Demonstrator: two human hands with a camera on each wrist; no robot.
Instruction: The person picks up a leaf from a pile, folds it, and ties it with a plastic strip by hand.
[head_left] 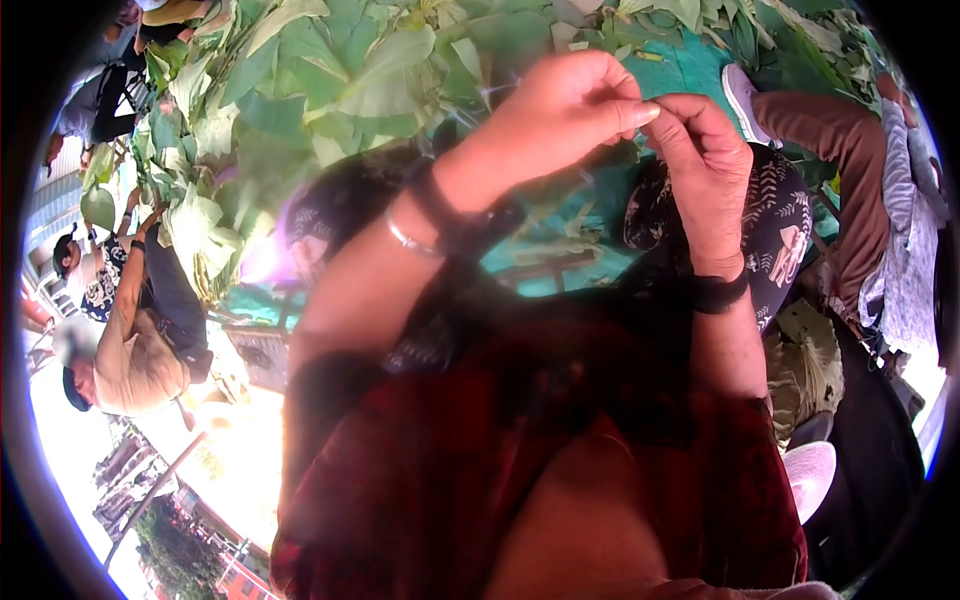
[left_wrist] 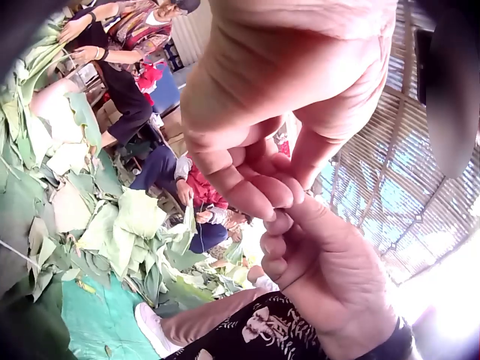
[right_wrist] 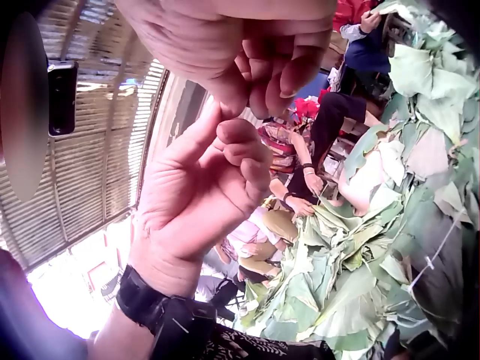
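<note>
Broad, flat green leaves [head_left: 370, 85]: heaped loosely beyond the wearer's knees.
Teal-green ground sheet [left_wrist: 105, 315]: showing in patches among the heap.
Black, pale-printed trousers [head_left: 792, 205]: on the wearer's legs.
Bare left hand [head_left: 575, 105]: narrow grip, thumb and fingertips together.
Bare right hand [head_left: 705, 150]: narrow grip, tips meeting the left's; anything pinched, cannot tell.
Thin white strand [right_wrist: 430, 262]: across the leaves.

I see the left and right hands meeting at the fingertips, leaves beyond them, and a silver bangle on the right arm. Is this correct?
Not quite: the silver bangle is on the left arm, as the head view shows. The left hand and right hand do meet at the fingertips, with leaves beyond them.
</note>
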